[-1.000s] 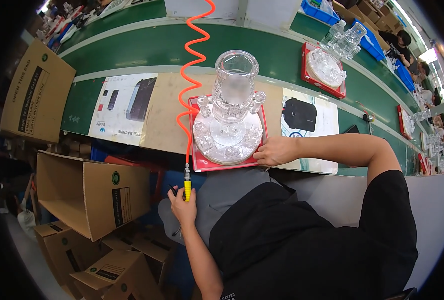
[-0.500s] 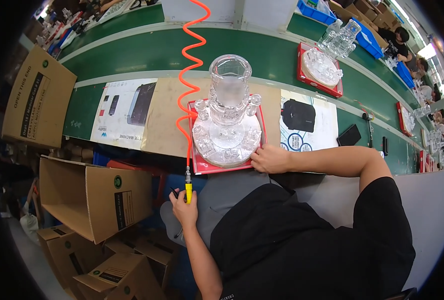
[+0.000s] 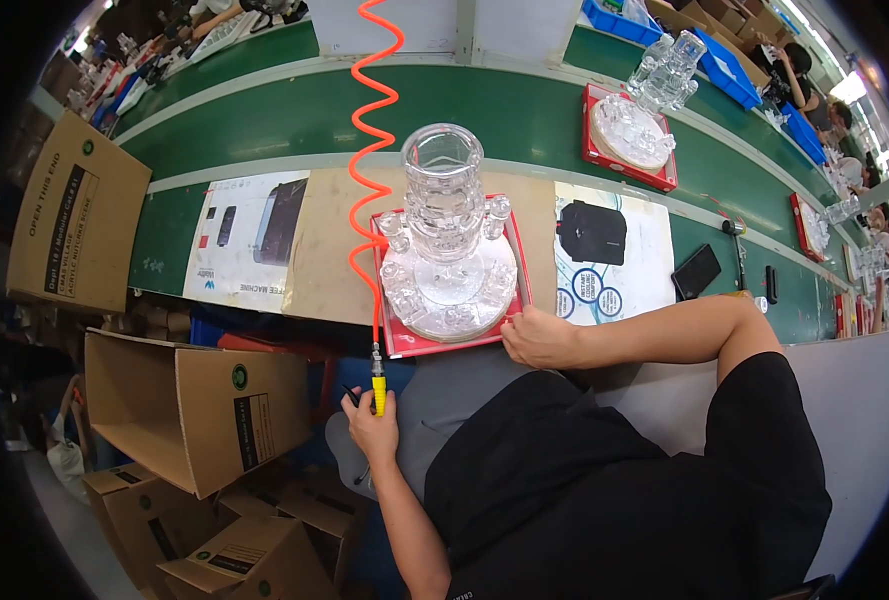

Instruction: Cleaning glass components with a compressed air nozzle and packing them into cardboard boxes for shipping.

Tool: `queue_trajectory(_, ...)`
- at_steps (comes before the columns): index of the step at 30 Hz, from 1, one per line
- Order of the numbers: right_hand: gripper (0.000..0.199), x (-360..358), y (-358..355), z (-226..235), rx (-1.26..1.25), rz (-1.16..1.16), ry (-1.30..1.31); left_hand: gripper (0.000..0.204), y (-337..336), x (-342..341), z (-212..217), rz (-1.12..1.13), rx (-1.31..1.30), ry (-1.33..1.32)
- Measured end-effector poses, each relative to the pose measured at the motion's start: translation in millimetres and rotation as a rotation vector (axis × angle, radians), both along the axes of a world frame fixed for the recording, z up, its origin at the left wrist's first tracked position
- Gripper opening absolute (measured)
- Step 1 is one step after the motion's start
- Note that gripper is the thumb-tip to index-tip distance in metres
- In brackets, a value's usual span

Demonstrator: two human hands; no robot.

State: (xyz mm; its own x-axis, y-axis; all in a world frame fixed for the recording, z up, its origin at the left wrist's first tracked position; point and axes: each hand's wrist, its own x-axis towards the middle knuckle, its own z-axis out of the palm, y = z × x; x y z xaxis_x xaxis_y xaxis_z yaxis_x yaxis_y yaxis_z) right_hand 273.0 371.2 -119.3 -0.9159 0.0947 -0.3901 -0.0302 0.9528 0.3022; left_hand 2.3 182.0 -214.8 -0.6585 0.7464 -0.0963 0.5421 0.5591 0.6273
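Observation:
My left hand point(image 3: 372, 432), low beside the table's front edge, is closed around a black air blow gun whose yellow fitting point(image 3: 379, 394) joins an orange coiled hose point(image 3: 376, 130). My right hand point(image 3: 540, 338) has its fingers curled at the front right corner of a shallow red box point(image 3: 434, 348). Inside that box sits a round clear acrylic piece point(image 3: 451, 285), ringed with small figures and topped by a tall, hollow clear cylinder point(image 3: 442, 190). My right fingertips are partly hidden, and most of the blow gun is covered by my left hand.
Flattened printed cartons point(image 3: 249, 240) lie left of the red box, another point(image 3: 614, 250) right of it. A black phone point(image 3: 696, 272) rests farther right. Open brown cartons point(image 3: 199, 410) stand low left. Across the green table point(image 3: 524, 115) is a second red box point(image 3: 629, 140) with clear pieces.
The whole view has shifted and tilted slightly. Both hands keep their places, left on the blow gun and right at the red box's corner.

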Motion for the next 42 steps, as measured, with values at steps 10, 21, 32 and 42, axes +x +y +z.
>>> queue_trajectory(10,0.013,41,49,1,-0.248,-0.395,-0.395,0.023,-3,-7,29,0.047,0.154,-0.044)
queue_trajectory(21,0.082,-81,43,160,-1.532,-0.323,0.298,0.037,96,6,241,-0.228,0.651,-0.485)
queue_trajectory(32,0.112,-60,34,179,-2.478,-0.261,0.939,0.050,128,45,289,-0.923,0.375,0.338)
queue_trajectory(42,0.037,39,34,225,-1.908,-0.184,1.465,0.055,195,27,288,-0.798,0.678,0.027)
